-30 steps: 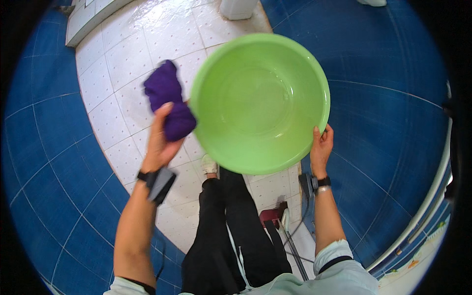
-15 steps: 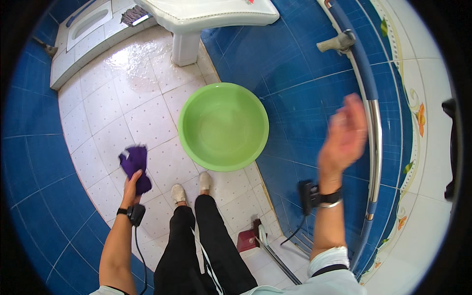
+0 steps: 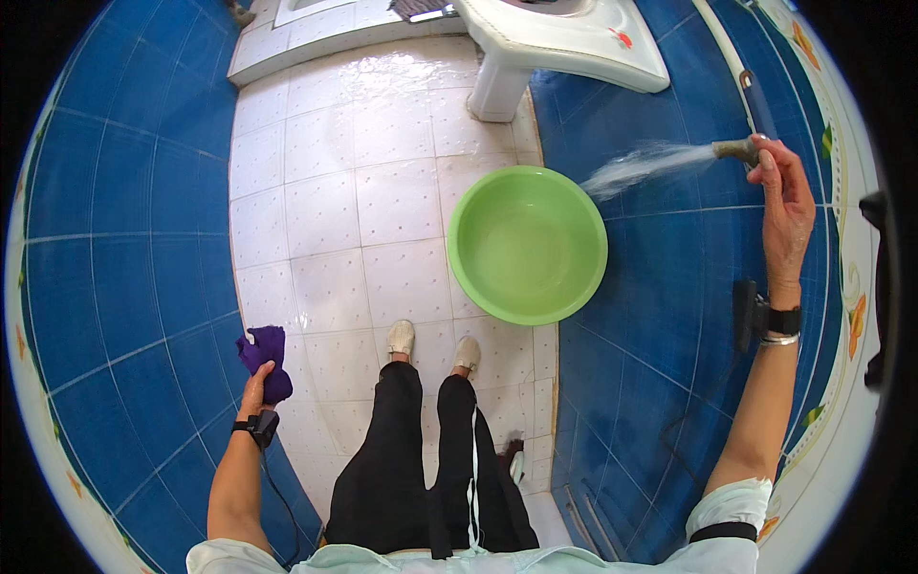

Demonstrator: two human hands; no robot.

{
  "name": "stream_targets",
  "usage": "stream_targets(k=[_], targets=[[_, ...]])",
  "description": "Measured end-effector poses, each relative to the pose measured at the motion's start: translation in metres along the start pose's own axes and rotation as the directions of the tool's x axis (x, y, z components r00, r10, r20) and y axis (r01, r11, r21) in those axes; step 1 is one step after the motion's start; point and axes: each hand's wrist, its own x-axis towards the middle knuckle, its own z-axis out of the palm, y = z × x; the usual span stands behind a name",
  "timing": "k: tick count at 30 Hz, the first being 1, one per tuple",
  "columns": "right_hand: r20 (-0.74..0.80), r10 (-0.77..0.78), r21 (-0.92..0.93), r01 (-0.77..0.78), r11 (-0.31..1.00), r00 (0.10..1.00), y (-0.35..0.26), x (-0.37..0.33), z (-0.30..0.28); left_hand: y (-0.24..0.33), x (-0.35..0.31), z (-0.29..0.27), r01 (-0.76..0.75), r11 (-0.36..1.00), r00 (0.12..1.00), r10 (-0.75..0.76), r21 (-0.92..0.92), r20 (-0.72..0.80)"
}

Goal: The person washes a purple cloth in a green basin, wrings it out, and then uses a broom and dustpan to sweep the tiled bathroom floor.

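Left hand (image 3: 252, 392) clasps a purple cloth (image 3: 263, 351); right hand (image 3: 787, 212) pinches the tap (image 3: 732, 150). Water (image 3: 655, 165) sprays toward the green basin (image 3: 528, 251).

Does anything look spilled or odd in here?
Possibly: the white floor tiles near the sink glisten as if spilled on. Nothing else stands out; water sprays from the tap toward the green basin.

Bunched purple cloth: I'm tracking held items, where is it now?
Lower left in the head view, the cloth is in the person's left hand, left of the round green plastic basin.
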Motion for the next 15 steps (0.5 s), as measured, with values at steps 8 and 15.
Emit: stream_targets(k=[8, 15], targets=[[-0.039, 0.003, -0.059, -0.005, 0.998, 0.999, 0.002, 0.001, -0.007, -0.041, -0.057, 0.013, -0.036, 0.980, 0.999, 0.041, -0.194, 0.020], [-0.051, -0.015, -0.123, 0.009, 0.992, 0.999, 0.013, -0.005, -0.013, -0.070, -0.066, 0.043, 0.034, 0.974, 0.991, -0.003, -0.225, 0.136]])
